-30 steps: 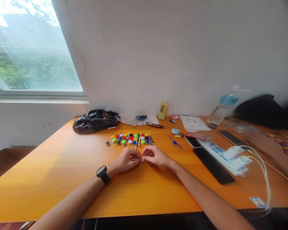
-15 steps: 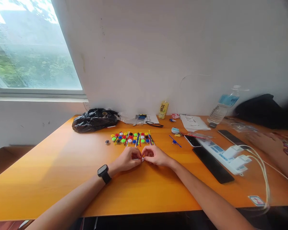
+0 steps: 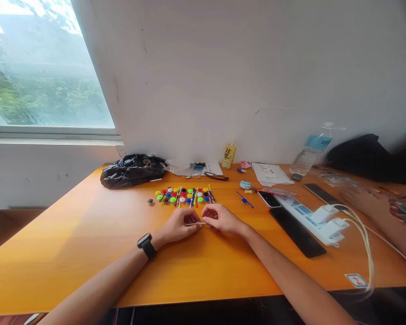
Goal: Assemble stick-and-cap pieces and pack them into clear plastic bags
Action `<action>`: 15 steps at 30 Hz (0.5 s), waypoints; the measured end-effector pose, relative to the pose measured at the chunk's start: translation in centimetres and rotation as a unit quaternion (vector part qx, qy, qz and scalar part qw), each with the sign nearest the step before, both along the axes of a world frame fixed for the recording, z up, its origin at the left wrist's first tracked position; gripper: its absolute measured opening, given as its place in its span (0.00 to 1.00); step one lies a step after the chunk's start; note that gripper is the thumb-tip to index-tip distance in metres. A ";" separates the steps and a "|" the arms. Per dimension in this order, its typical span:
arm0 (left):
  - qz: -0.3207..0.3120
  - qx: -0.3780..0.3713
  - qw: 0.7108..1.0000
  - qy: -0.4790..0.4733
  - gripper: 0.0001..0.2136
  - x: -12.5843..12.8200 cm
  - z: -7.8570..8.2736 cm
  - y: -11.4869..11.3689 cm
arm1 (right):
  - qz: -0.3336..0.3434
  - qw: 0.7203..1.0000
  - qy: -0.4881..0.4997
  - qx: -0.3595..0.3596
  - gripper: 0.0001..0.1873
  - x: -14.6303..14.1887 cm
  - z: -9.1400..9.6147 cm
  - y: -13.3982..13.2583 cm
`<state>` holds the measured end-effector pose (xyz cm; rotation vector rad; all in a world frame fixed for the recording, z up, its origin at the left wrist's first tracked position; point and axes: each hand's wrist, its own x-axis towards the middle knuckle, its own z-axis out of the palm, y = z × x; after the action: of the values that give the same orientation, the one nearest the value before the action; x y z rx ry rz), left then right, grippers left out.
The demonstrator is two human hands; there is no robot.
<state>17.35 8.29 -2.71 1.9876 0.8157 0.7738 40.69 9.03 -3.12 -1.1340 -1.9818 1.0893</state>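
White stick (image 3: 192, 224), one of it, lies across the gap between the two hands, low above the table (image 3: 88, 271) and just nearer than the coloured parts. The step in hand looks like close fingertip work on this stick; the next move seems to call for a steady left pinch and a small, exact push or turn from the right fingers.

From the left: one black bag (image 3: 130, 171) at the back, then one metal disc (image 3: 150, 202) set apart from the rest. The left hand (image 3: 178, 225), with one watch (image 3: 146, 245) on its wrist, has thumb and fingers clamped on the stick. Beyond are coloured discs (image 3: 173, 199), some two dozen in rows, with bundled sticks (image 3: 194, 196) laid across them, too fine to count.

The right hand (image 3: 225, 220) has thumb and forefinger curled at the stick's right end; whether they grip it I cannot tell at this size.

Farther right come one yellow carton (image 3: 229, 156), one tin (image 3: 245, 185), one blue stick (image 3: 245, 199), two phones (image 3: 269, 199), one black slab (image 3: 297, 232), one power strip (image 3: 304, 216) bearing two chargers (image 3: 324, 215), one bottle (image 3: 306, 155) and another person's blurred hand (image 3: 362, 203).
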 end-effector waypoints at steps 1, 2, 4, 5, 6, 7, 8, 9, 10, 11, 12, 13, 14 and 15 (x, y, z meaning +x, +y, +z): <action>0.005 -0.004 1.000 -0.008 0.12 0.0 0.2 -0.1 | -0.013 1.000 -0.007 0.011 0.11 0.1 0.0 0.1; 0.018 -0.003 1.000 -0.017 0.12 0.0 0.4 -0.2 | -0.028 0.999 -0.016 0.022 0.12 0.3 0.0 0.1; 0.064 0.023 0.997 -0.040 0.12 -0.1 0.8 -0.3 | -0.064 0.996 -0.039 0.050 0.14 0.5 0.2 0.1; 0.094 0.043 0.993 -0.051 0.12 -0.2 0.9 -0.3 | -0.084 0.993 -0.049 0.065 0.15 0.5 0.4 0.1; 0.124 0.064 0.988 -0.060 0.12 -0.2 1.0 -0.3 | -0.099 0.991 -0.054 0.070 0.15 0.6 0.6 0.0; 0.151 0.082 0.983 -0.067 0.13 -0.3 1.1 -0.3 | -0.106 0.991 -0.053 0.060 0.17 0.6 0.8 -0.1; 0.175 0.096 0.977 -0.072 0.13 -0.5 1.1 -0.3 | -0.102 0.993 -0.046 0.033 0.18 0.6 1.1 -0.2; 0.197 0.106 0.972 -0.076 0.14 -0.6 1.1 -0.2 | -0.090 0.995 -0.033 -0.001 0.21 0.6 1.3 -0.2; 0.212 0.113 0.968 -0.077 0.14 -0.7 1.1 -0.1 | -0.075 0.996 -0.016 -0.034 0.23 0.6 1.6 -0.3; 0.222 0.118 0.965 -0.078 0.14 -0.8 1.1 -0.1 | -0.063 0.996 0.004 -0.057 0.26 0.6 1.8 -0.3; 0.226 0.120 0.964 -0.078 0.14 -0.8 1.1 0.0 | -0.061 0.996 0.023 -0.067 0.28 0.6 2.0 -0.2; 0.227 0.120 0.963 -0.078 0.14 -0.9 1.1 0.0 | -0.069 0.995 0.040 -0.065 0.29 0.7 2.1 -0.2; 0.225 0.120 0.964 -0.077 0.14 -0.9 1.1 0.0 | -0.083 0.993 0.053 -0.057 0.29 0.7 2.2 -0.1; 0.221 0.119 0.965 -0.074 0.14 -0.8 1.1 0.0 | -0.098 0.992 0.060 -0.052 0.29 0.8 2.1 0.1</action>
<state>16.51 8.33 -1.56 1.9434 1.1393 1.3156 41.47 9.08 -0.99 -1.2587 -1.6990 1.1389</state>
